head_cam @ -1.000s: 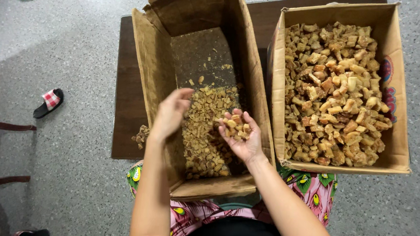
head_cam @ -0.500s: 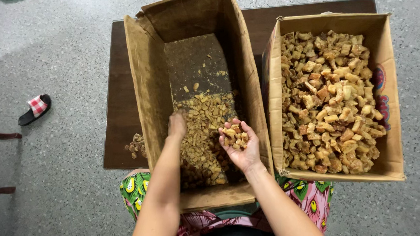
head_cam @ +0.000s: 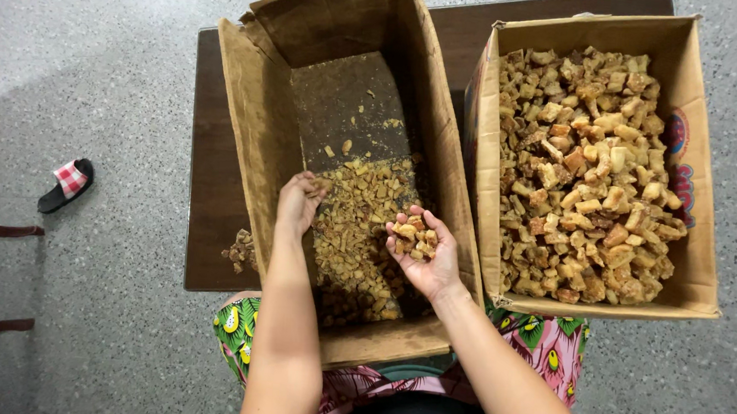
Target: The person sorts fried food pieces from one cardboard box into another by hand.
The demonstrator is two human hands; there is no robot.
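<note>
Small tan chunks (head_cam: 414, 234) are sitting heaped in the cupped palm of the right hand (head_cam: 421, 252), whose fingers are curling loosely upward around them rather than pinching. Directly beneath that palm a larger pile of similar pieces (head_cam: 359, 224) is covering the near half of an open cardboard box (head_cam: 253, 130), while the box floor beyond the fingertips is lying mostly bare with a few crumbs. Just across the pile, the left hand (head_cam: 298, 204) is reaching down into the pieces with fingers bent; whether it is gripping any cannot be told. Beyond the right wrist's outer side, a second box (head_cam: 697, 213) is sitting nearly full of bigger pale chunks (head_cam: 587, 170). A few stray pieces (head_cam: 240, 250) are lying outside the left arm on the dark table (head_cam: 210, 187).
</note>
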